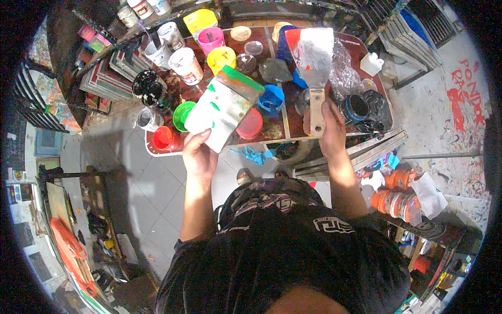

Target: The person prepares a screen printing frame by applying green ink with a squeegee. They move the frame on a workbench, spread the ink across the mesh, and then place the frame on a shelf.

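My left hand (200,159) is closed on the near end of a broad white flat tool (214,112). Wet green paint coats its far edge and spots its face; its exact kind I cannot make out. In my right hand (333,131) is a wide-bladed scraper (316,60), held upright by its cream handle, with red-orange paint on one blade corner. Both tools hover over a dark red table (277,131). Under and beside the white tool stand a green paint tub (183,116), a red-pink tub (249,124) and a blue tub (271,99).
Yellow (221,59), pink (210,39) and orange-red (164,137) paint tubs crowd the table, along with a white tub (186,66). Crumpled clear plastic (344,73) and a white bottle (371,64) lie right. Stacked frames (107,78) stand left; tape rolls (395,204) sit at lower right.
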Demonstrator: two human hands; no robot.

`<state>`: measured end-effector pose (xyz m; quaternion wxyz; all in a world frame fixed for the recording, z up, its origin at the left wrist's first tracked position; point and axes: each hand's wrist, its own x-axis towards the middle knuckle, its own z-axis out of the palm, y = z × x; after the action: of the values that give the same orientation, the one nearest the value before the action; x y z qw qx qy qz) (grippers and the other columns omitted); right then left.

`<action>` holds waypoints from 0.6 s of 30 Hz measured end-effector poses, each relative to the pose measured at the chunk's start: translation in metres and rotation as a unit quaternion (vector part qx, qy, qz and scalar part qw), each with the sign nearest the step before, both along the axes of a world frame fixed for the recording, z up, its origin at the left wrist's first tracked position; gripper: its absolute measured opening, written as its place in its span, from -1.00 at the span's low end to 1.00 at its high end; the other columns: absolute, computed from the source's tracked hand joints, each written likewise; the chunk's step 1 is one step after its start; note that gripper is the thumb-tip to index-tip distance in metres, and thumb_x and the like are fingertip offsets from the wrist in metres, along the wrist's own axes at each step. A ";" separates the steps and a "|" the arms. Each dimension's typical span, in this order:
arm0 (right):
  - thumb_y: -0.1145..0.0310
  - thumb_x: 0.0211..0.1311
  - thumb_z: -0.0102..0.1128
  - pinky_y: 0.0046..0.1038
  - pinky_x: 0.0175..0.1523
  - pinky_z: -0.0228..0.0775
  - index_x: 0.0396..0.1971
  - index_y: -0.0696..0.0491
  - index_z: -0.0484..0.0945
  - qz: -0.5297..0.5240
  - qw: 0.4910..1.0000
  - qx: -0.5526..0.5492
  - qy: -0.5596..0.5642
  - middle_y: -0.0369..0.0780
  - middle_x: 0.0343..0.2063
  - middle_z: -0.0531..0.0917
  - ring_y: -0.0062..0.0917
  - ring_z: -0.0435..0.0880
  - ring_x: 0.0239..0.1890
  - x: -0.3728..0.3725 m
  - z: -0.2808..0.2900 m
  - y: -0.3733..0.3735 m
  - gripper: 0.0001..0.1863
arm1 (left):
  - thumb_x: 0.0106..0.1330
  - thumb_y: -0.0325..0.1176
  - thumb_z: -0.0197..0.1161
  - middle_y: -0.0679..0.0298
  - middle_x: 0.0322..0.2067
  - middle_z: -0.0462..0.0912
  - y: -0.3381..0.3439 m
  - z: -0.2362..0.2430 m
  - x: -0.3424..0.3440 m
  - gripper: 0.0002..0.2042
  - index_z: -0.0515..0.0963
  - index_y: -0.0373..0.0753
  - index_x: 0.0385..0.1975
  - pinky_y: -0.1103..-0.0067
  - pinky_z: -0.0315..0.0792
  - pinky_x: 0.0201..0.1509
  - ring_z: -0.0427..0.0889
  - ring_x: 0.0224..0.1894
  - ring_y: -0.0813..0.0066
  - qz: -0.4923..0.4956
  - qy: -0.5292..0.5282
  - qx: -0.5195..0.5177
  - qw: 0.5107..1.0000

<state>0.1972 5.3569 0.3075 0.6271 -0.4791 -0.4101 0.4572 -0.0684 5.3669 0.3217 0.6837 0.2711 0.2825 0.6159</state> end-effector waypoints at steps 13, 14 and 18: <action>0.10 0.23 -0.22 -0.59 -0.54 0.28 -0.29 0.10 0.40 0.195 0.969 0.001 0.154 -0.27 -0.58 0.51 -0.61 0.47 -0.63 -0.017 0.016 -0.004 -0.64 | 0.00 -0.29 0.03 0.16 -0.16 0.51 0.004 0.018 -0.003 -0.55 0.36 -0.32 -0.06 0.38 0.39 -0.06 0.52 -0.14 0.23 -0.012 0.003 -0.090 0.996; 0.11 0.23 -0.21 -0.59 -0.54 0.28 -0.27 0.10 0.40 0.195 0.968 0.006 0.155 -0.26 -0.57 0.52 -0.61 0.48 -0.62 -0.019 0.018 -0.004 -0.64 | 0.01 -0.28 0.03 0.16 -0.17 0.51 0.002 0.021 0.000 -0.56 0.36 -0.31 -0.07 0.39 0.40 -0.09 0.52 -0.16 0.23 -0.020 -0.014 -0.098 0.995; 0.14 0.24 -0.20 -0.58 -0.49 0.32 -0.14 0.12 0.39 0.167 0.978 0.022 0.119 -0.28 -0.53 0.53 -0.59 0.50 -0.56 -0.022 0.019 -0.005 -0.62 | 0.04 -0.26 0.02 0.16 -0.20 0.52 -0.005 0.037 0.011 -0.59 0.37 -0.27 -0.09 0.43 0.44 -0.23 0.53 -0.23 0.24 -0.094 -0.079 -0.101 0.987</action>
<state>0.1755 5.3514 0.3266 0.5965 -0.3318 -0.4169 0.6002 -0.0578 5.3617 0.3591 0.7825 0.1767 0.2612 0.5368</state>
